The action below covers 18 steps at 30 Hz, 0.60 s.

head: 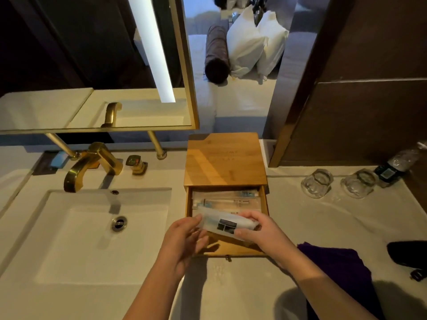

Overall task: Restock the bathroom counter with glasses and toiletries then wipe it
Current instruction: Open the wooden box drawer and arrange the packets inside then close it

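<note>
- Head view, nearest to you: both of your bare forearms reach forward over the white counter (pixel 300 227), meeting above the pulled-out drawer (pixel 231 249) of the wooden box (pixel 225 158).
- Your left hand (pixel 184 239) has its fingers curled loosely, with the fingertips touching the left end of a clear plastic toiletry packet (pixel 227 224).
- Your right hand (pixel 258 229) grips the packet's right end, thumb underneath and fingers curled over the top.
- That packet is held tilted just above the drawer's front part; it has a dark label near its middle.
- Inside the drawer, farther back, lie more wrapped toiletries (pixel 225 199) in rows across its width.
- To your near right a purple cloth (pixel 339 266) sits bunched on the counter, and a black object (pixel 409 255) lies at the right edge.
- On the left, the white sink (pixel 92 227) is set into the counter, with its drain near the middle.
- Farther right, two glasses (pixel 317 183) stand upside down side by side, just apart, with a plastic water bottle (pixel 397 165) beyond them against the dark wall.
- Behind the sink stands the gold faucet (pixel 90 165) with a small gold knob (pixel 136 165) to its right.
- Farthest, the gold-framed mirror (pixel 97 65) hangs above the faucet, and white pillows (pixel 254 42) show on a bed past the box.
</note>
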{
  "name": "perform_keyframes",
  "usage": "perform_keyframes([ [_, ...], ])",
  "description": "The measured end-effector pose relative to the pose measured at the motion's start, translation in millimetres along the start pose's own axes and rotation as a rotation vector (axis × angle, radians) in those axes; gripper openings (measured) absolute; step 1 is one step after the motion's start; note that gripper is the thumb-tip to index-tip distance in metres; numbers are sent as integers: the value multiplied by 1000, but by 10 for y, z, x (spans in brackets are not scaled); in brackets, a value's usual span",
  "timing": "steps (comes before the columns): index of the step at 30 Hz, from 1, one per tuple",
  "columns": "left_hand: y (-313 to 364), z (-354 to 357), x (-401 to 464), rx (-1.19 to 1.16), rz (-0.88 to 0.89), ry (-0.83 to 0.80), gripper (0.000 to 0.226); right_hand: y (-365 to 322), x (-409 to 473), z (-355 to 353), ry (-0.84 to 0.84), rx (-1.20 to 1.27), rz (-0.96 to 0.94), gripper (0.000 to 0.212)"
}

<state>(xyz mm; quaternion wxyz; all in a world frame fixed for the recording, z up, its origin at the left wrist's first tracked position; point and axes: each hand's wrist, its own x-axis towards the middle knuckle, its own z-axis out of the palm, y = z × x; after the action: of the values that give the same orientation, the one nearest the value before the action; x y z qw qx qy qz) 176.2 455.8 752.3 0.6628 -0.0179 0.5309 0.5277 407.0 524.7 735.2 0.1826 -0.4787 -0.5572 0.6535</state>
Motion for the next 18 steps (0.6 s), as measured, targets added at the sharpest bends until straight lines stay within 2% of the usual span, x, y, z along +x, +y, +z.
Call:
perform_keyframes([
  [3, -104, 43, 17, 161, -65, -136, 46, -11, -48, -15, -9, 50, -31, 33],
  [7, -75, 118, 67, 329, 156, -64, 34, -98, -56, -67, -57, 63, -1, 32],
  [10, -14, 116, 39, 442, 204, -83, 32, -89, -11, -87, -1, 78, 31, 33],
  [13, -20, 93, 26, 574, 259, 10, 21, -32, 10, -60, 51, 55, 42, 25],
  [15, -34, 89, 28, 579, 300, 79, 11, 6, 20, -37, 94, -3, 17, 19],
  [18, -48, 73, 40, 461, 302, 133, 15, -4, 27, -22, 117, 20, -21, 17],
])
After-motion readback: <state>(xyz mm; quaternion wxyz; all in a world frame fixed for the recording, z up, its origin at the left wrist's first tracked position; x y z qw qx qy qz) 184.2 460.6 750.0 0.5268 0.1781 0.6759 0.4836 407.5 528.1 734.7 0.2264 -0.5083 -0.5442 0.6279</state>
